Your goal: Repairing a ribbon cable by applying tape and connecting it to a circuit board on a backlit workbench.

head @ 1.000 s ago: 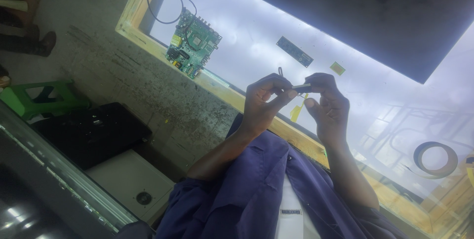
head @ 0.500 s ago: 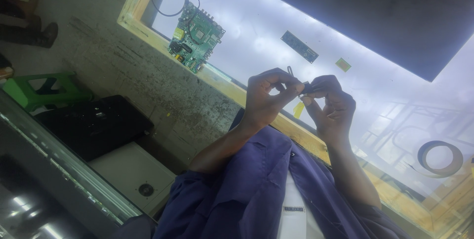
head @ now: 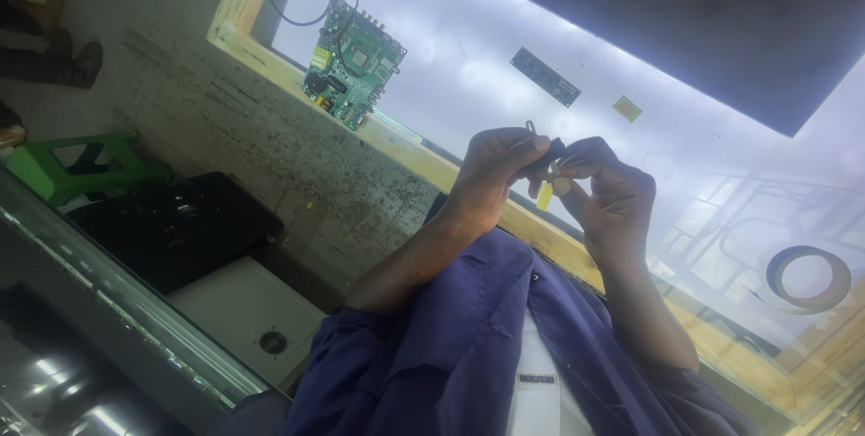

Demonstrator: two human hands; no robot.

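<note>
A: What are the hands doing?

B: The left hand (head: pixel 494 170) and right hand (head: pixel 605 197) are raised together over the lit white panel (head: pixel 468 49), fingertips meeting. Pinched between them is a small dark part (head: pixel 548 149). The left hand's fingers are curled in, thumb and forefinger closed on its left end, where a thin dark loop sticks up just above the knuckles. The right hand is likewise curled, thumb and forefinger closed on the right end.

A: So the part sits exactly between the two?

B: Yes, bridging the fingertips, touching both. A small yellow tag (head: pixel 544 196) shows just below it, by the right thumb; I cannot tell whether it hangs from the part.

A: And around them?

B: Blue sleeves (head: pixel 468 328) run down to the bottom edge. The panel's wooden frame (head: pixel 405 143) passes under the wrists. A green circuit board (head: pixel 353 60) lies at the panel's edge, well to the left. A narrow dark strip (head: pixel 544 77) rests above the hands, and a roll of tape (head: pixel 808 277) lies far right.
</note>
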